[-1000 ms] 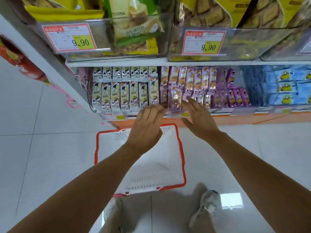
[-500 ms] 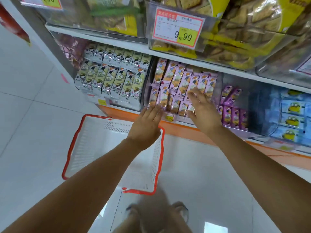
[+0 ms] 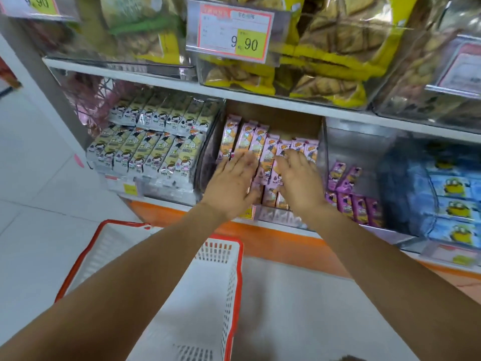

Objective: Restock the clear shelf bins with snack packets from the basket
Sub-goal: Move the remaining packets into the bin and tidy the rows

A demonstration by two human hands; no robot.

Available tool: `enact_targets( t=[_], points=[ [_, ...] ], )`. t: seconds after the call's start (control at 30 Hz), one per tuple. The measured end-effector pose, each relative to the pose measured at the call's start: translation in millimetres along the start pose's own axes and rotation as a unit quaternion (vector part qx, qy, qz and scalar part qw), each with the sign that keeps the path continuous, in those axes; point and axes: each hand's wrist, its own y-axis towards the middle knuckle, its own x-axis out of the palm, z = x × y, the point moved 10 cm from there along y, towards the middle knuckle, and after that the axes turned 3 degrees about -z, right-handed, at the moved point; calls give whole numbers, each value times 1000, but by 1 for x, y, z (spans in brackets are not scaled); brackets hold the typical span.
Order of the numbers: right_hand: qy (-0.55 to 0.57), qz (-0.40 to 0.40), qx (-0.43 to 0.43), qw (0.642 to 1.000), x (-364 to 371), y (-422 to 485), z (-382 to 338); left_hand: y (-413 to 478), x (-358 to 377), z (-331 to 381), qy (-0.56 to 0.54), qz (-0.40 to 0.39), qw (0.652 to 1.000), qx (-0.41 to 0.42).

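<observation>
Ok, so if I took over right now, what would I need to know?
Left hand: open, fingers straight, spread on the pink packets in the middle clear bin.
Right hand: open, spread on the same packets, beside the left.
Basket: on the floor below the shelf; no packets show in its visible part.
Done: pink packets stand in rows in the bin.
Left: probably press the rows tidy; the bin with purple packets to the right looks part empty.
</observation>
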Motion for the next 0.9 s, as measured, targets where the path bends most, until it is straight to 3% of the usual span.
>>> enact_targets(
  t=[0.2,0.9],
  points=[
    [-48,44,-2,998,1,8,2,10,12,-2,17,1,1000,-4],
    [20,108,-18,994,-6,28,-15,-10,14,-13,19,70,997,-32]
  ],
)
